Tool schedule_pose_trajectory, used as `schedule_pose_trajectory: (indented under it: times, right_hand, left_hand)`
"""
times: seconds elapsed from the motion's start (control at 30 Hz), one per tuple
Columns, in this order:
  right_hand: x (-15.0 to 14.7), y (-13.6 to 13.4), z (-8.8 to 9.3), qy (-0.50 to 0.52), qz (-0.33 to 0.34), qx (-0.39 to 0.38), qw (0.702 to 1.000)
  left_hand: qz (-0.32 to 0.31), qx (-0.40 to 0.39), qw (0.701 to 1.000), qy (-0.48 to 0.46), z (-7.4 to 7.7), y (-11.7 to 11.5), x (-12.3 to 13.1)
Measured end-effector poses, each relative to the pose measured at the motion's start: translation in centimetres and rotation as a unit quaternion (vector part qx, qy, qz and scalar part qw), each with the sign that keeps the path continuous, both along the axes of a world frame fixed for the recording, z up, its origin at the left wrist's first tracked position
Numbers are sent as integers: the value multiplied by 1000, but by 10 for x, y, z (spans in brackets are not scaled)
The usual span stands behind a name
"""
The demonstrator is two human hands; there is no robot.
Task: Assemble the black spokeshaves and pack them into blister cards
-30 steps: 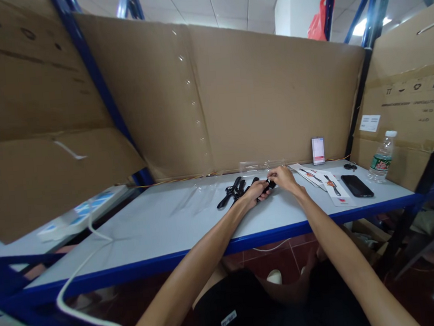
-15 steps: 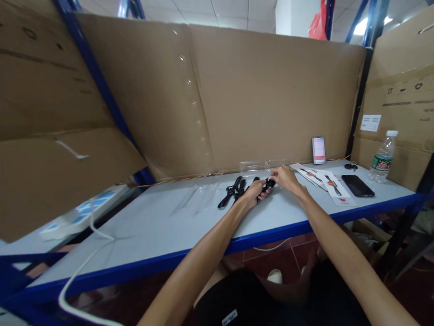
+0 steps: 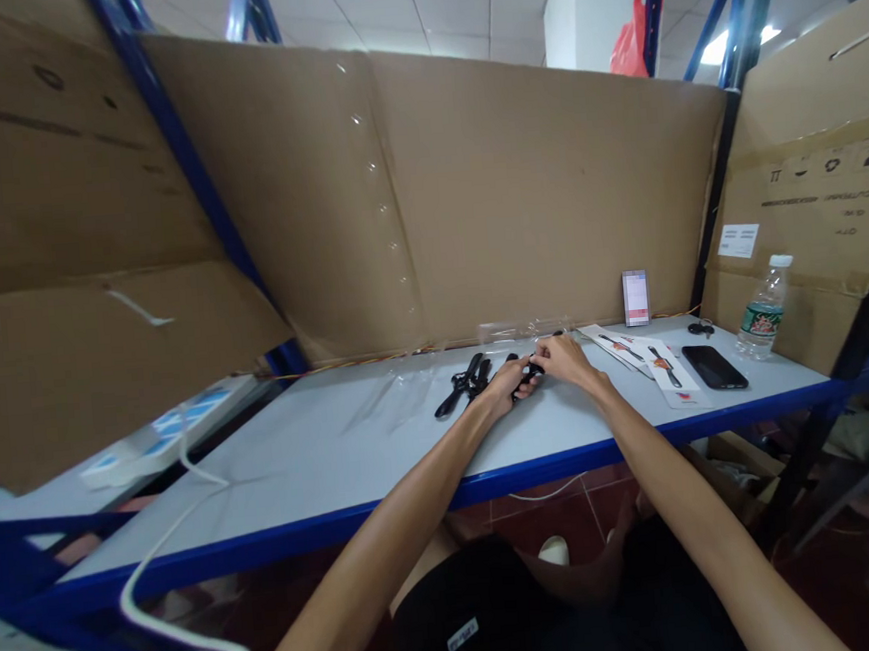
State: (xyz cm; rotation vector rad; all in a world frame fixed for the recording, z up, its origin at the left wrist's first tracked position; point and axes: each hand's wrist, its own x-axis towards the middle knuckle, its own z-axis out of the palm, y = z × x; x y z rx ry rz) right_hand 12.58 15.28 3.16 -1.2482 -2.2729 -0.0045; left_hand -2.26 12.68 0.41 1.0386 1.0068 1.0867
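Note:
My left hand (image 3: 508, 384) is closed around a slim black handled tool (image 3: 528, 372) just above the table; its exact kind cannot be made out. Close against it, my right hand (image 3: 564, 357) pinches the far end of the same tool, and the fingers hide much of it. To the left lie several similar black tools (image 3: 456, 392), partly overlapping, some of them behind my left hand. Clear plastic bags (image 3: 409, 380) rest on the table behind and left of these tools.
Printed cards (image 3: 668, 369) picturing a black tool, a black phone (image 3: 715, 367), keys (image 3: 701, 329) and a water bottle (image 3: 763, 315) occupy the right side of the grey table (image 3: 280, 468). A lit phone (image 3: 636, 298) leans on the cardboard back wall (image 3: 544, 186). A white cable (image 3: 141, 559) crosses the left edge.
My right fingers have shifted slightly on the tool's end, and less of the tool shows between my hands. The view has tilted a little. Both hands keep hold.

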Motion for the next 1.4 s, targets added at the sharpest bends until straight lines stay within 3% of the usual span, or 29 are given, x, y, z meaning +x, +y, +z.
schedule_pose_trajectory:
  times: [0.23,0.57,1.1,1.4]
  right_hand:
    - [3,-1,2,30,16,24,999]
    - [-2,9,-7,7,-64,22,998]
    - [-1,8,-6,35,-69,5,997]
    - [-1,8,-6,43,-61,0,997]
  left_hand:
    - [0,-4,1000,4,1,-2,0]
    - [-30,5,999,20,-1,-1,1]
    - [-70,49,996,37,3,-7,2]
    - [-64,47,996,41,1,-4,2]
